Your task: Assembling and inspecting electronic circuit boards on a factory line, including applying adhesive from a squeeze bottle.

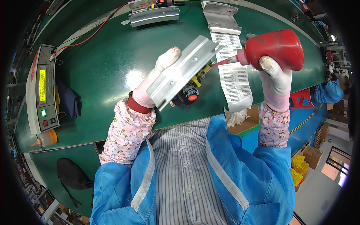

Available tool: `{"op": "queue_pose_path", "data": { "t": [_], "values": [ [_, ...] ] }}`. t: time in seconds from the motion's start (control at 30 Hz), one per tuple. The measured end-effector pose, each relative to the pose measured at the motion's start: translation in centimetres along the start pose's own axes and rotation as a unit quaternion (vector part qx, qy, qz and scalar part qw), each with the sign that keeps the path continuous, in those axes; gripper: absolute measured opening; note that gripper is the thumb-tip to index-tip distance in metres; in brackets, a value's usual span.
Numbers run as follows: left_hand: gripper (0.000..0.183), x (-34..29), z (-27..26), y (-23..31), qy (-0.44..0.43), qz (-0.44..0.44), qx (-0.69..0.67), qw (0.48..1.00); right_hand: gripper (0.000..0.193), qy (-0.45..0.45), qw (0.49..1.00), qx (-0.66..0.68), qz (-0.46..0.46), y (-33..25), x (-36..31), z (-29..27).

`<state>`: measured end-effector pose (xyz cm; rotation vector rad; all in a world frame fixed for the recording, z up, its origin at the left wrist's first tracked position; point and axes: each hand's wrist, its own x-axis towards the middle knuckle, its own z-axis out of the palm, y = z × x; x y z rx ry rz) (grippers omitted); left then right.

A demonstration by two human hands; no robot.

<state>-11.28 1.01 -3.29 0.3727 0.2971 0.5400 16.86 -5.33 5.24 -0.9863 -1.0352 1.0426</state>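
My gloved left hand (167, 59) is closed around a silver metal bracket (183, 71), tilted above the green bench. On the bracket's underside sit small yellow parts (195, 80) and a black round component (187, 94) with an orange-red dot. My gloved right hand (275, 77) grips a red squeeze bottle (282, 45) lying on its side. Its thin nozzle (225, 62) points left, with the tip at the edge of the yellow parts. Whether the tip touches them I cannot tell. Most of my left fingers are hidden behind the bracket.
A strip of printed white labels (235, 84) runs along the bench beneath the nozzle. More metal brackets (154, 15) lie at the far side. At left stand a tester with a lit screen (42, 84), a dark cloth (70, 100) and a small orange-capped bottle (48, 138).
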Motion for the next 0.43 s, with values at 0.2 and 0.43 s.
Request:
{"op": "queue_pose_path", "data": {
  "t": [0.2, 0.43],
  "values": [
    [0.051, 0.3, -1.6, -0.8, 0.042, -0.008, 0.096, 0.994, 0.054, 0.003, 0.998, -0.058, -0.015, -0.2, 0.3, -1.2],
    [0.05, -0.1, -0.4, -1.2, 0.089, 0.029, 0.228, 0.969, 0.04, 0.017, 1.0, -0.02, -0.011, -0.1, 0.5, -0.8]
  ]
}}
